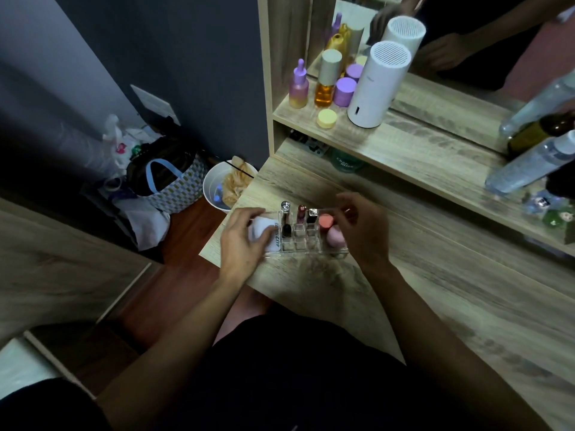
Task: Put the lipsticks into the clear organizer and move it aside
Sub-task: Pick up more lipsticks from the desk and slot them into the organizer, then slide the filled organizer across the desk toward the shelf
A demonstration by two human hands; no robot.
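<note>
Hands [245, 241] beside organizer [311, 241] (lipsticks [301, 214] upright)

Clear acrylic gridded organizer [306, 244] sits near worktop's left edge, holding three upright lipsticks in rear cells: silver-capped [285, 216], maroon [301, 214], black-and-silver [312, 216].

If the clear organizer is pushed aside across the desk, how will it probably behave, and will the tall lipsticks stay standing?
The clear organizer looks like rigid plastic, so it will probably slide in one piece on the smooth wooden desk. The lipsticks stand high above their slots, so a jerky push may rock them. Two sponges sit loosely in it and might roll out.
</note>
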